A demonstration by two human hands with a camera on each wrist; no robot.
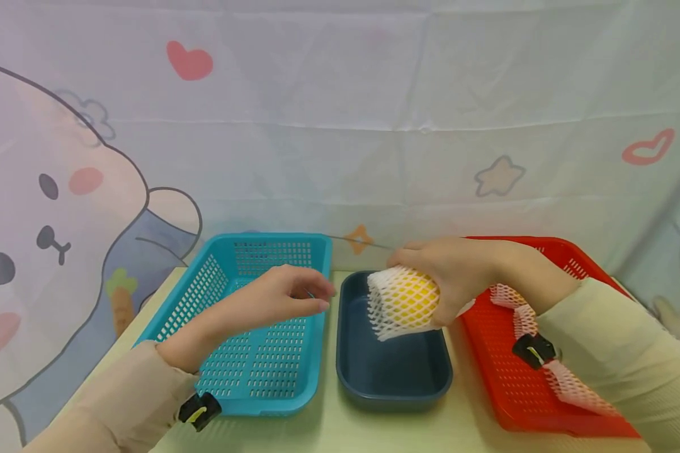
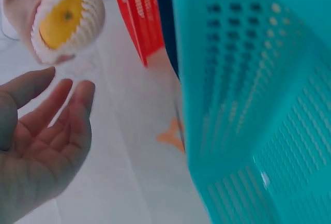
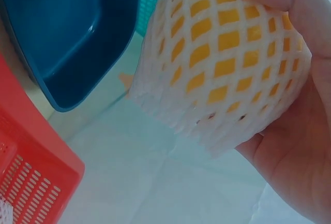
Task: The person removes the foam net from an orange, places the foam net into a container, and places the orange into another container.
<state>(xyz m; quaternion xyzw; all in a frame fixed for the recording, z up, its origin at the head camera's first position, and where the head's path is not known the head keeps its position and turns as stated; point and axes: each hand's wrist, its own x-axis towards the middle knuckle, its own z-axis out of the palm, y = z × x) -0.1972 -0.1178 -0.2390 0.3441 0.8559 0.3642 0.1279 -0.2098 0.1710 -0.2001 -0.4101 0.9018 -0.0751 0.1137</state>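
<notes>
My right hand (image 1: 450, 274) grips a round yellow fruit (image 1: 416, 301) in a white foam net sleeve (image 3: 170, 94), held above the dark blue tray (image 1: 393, 377). In the right wrist view the net covers most of the fruit, and the fingers wrap its far side. The left wrist view shows the sleeve's open end with the fruit's stem spot. Over the teal basket (image 1: 323, 352), my left hand (image 1: 277, 294) has loosely bent fingers with nothing between them. Its fingertips point toward the fruit, a gap apart from it.
A red basket (image 1: 501, 402) stands on the right, holding several foam net sleeves (image 1: 572, 387), partly hidden under my right arm. The tray sits between the two baskets on a pale table (image 1: 294, 434). Behind hangs a printed cloth (image 1: 328, 126).
</notes>
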